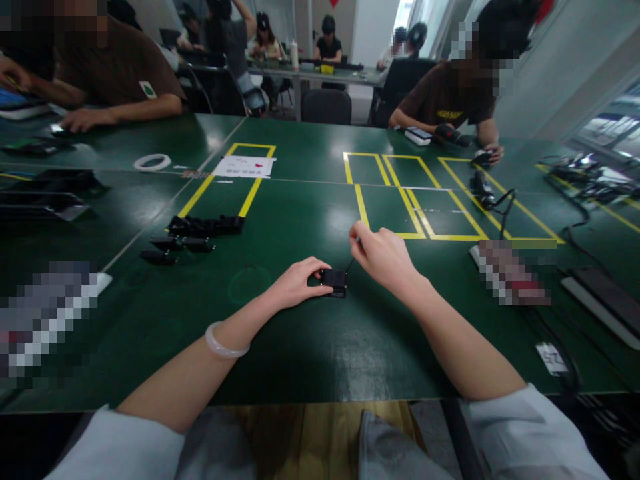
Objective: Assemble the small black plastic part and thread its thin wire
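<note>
A small black box-shaped part (334, 282) lies on the green table (300, 333) in front of me. My left hand (297, 281) rests on the table and pinches the part's left side. My right hand (381, 255) hovers just right of and above it, fingertips pinched on a thin dark wire or pin that runs down to the part. A pale bangle (223, 341) circles my left wrist.
A row of similar black parts (205, 227) and a few loose ones (173, 248) lie to the left. Yellow tape boxes (415, 200) mark the table beyond. A paper sheet (244, 166), a tape ring (152, 162), cables and tools (484, 189) sit farther off. Other people work across the table.
</note>
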{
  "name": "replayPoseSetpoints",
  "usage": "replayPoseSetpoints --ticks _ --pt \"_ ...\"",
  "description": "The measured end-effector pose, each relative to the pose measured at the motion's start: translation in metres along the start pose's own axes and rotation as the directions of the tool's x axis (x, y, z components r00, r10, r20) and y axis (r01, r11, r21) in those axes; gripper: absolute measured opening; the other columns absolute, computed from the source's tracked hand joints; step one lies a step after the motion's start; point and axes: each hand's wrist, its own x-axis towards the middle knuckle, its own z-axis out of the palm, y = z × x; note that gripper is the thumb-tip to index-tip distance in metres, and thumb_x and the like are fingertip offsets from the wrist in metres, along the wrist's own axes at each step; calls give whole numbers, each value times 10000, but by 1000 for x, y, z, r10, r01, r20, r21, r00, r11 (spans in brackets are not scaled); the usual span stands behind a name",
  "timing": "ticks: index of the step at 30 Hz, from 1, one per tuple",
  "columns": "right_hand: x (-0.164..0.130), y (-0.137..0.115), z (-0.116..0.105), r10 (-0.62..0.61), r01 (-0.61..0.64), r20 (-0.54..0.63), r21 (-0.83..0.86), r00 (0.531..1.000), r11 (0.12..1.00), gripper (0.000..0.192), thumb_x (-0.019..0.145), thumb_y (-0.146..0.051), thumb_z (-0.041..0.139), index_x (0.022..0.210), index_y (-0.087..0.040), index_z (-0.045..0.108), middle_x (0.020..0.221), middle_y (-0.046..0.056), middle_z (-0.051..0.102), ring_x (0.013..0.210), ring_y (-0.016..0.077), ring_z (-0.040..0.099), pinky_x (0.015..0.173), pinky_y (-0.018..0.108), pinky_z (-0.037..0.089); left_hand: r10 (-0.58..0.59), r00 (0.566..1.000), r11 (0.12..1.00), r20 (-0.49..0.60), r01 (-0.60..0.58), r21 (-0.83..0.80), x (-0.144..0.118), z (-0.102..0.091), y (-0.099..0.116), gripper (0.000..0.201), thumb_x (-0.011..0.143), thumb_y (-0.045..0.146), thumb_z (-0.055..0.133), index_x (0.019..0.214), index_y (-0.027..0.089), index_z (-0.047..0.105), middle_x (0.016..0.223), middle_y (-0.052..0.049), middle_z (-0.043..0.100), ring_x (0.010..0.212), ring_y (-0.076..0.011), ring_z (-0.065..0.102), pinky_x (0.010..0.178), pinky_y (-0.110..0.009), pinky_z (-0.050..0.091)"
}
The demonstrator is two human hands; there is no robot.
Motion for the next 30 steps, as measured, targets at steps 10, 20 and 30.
replayPoseSetpoints --ticks 10,20,30 --pt "-3 -2 -4 -74 72 14 79 997 994 265 910 -259 315 1095 -188 491 733 14 666 601 148 557 575 265 237 29 1000 1000 -11 -29 -2 0 1 -3 364 812 428 640 1107 221 587 1001 -26 579 883 -179 585 813 -303 449" --pt "-6 0 -2 -70 69 16 5 997 998 312 963 -325 256 1004 -193 535 706 27 663 598 149 547 576 274 210 18 1000 1000 -17 -18 8 0 1 -2 381 806 451 632 1111 227 594 1000 -27 588 882 -188 584 814 -312 448" --pt "-8 -1 -2 -102 103 -17 71 995 992 254 936 -268 289 1015 -184 515 726 19 660 594 142 524 601 267 240 9 1000 1000 -10 -9 2 0 0 -1 386 809 465 619 1112 227 588 1008 -33 584 893 -195 581 826 -320 450"
